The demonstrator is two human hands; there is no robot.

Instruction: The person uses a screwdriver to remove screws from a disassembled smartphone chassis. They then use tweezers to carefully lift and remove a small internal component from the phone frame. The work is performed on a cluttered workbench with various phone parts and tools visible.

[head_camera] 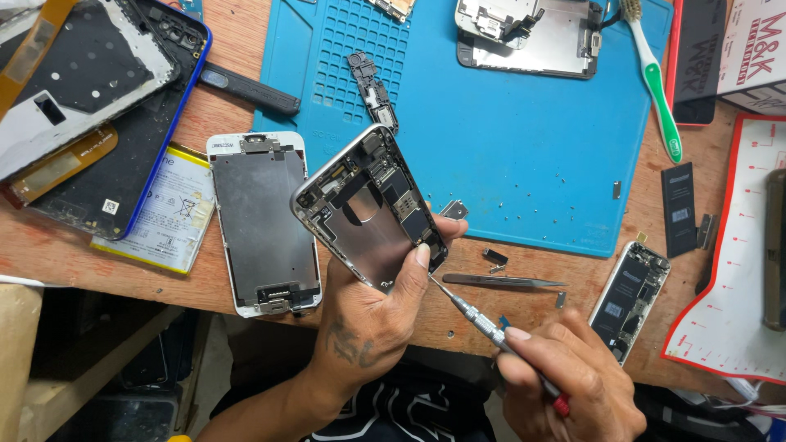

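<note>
My left hand (372, 323) holds an opened phone housing (368, 209) tilted up, its inner metal plate and circuit parts showing. My thumb rests on its lower right edge. My right hand (569, 381) grips a slim silver screwdriver (483, 323) with a red end. Its tip touches the housing's lower corner beside my left thumb. A detached white-framed screen panel (264, 225) lies face down on the wooden table just left of the housing.
A blue work mat (508, 139) holds tiny screws, a black bracket (375, 90) and another screen assembly (528, 37). Tweezers (499, 281), a second opened phone (630, 299), a black battery (678, 209), a green toothbrush (655, 82) and stacked phone backs (98, 98) surround it.
</note>
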